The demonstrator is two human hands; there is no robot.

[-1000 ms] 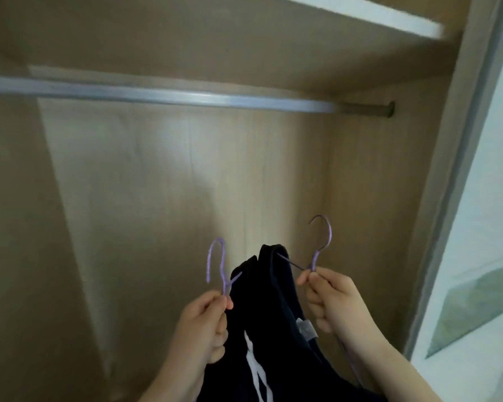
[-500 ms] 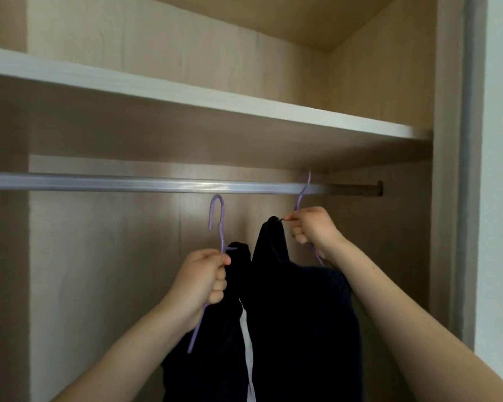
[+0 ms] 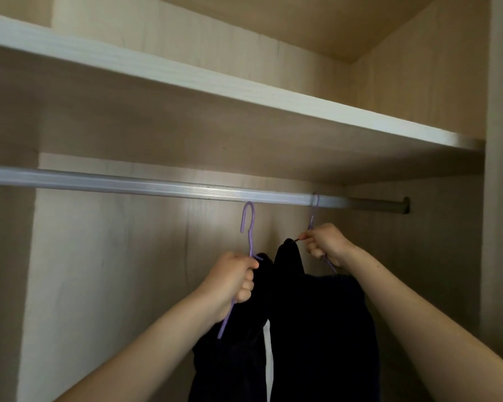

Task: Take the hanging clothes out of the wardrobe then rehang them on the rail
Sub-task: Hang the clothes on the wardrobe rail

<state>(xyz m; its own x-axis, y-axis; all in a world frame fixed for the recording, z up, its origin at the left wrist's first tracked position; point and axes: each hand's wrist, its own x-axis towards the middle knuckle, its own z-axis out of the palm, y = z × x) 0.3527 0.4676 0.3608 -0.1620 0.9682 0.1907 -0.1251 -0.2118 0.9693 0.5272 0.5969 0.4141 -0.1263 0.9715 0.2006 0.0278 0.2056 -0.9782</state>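
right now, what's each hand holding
Left hand: gripping a purple wire hanger with dark clothing, hook below the metal rail.
Right hand: gripping another purple wire hanger, hook reaching the rail.

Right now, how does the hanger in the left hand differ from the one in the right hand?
The left hanger has its hook just below the rail, free of it; the right hanger has its hook across the rail, seemingly hooked on. The left hand wraps its hanger in a fist; the right hand pinches its hanger's neck. The left hanger carries the striped garment, the right hanger the plain garment. Both are thin purple hangers.
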